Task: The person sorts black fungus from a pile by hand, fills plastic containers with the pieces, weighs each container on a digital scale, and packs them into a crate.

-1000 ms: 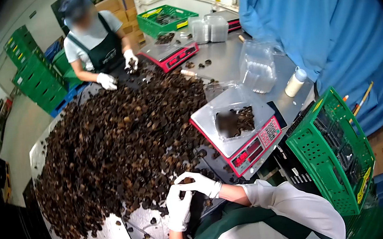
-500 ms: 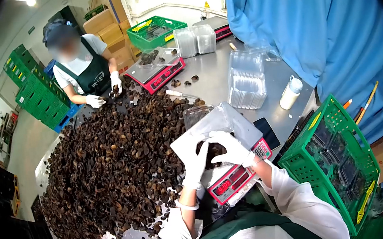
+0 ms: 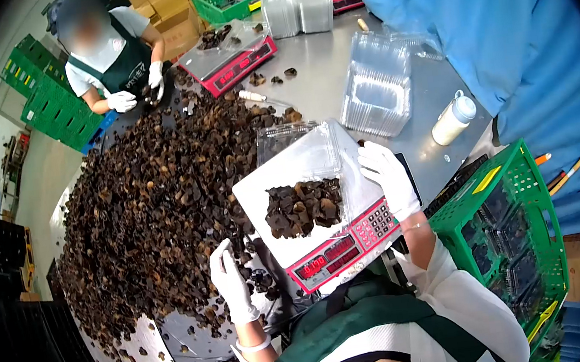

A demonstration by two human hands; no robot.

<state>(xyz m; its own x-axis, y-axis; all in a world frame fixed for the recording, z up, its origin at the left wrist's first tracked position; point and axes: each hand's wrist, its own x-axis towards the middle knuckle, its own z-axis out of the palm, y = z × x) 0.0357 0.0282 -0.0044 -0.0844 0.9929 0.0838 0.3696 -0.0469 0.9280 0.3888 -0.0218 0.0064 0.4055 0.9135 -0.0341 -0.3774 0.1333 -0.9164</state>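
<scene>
A clear plastic box with its lid flipped up rests on a red and grey digital scale. Dark brown wood-ear-like mushroom pieces fill the box. My gloved left hand is left of the scale, beside the large mushroom pile, fingers apart and nothing visible in them. At the scale's right edge, my gloved right hand has its fingers stretched out. A small dark bit shows by its fingertips; I cannot tell whether it touches them.
A co-worker in white gloves handles mushrooms behind the pile, near a second scale. Stacked clear boxes and a white bottle stand right. A green crate with packed boxes is close on my right.
Both hands have come off the mushrooms in the box and moved apart, left hand toward the pile, right hand to the scale's right edge. The camera view has shifted.
</scene>
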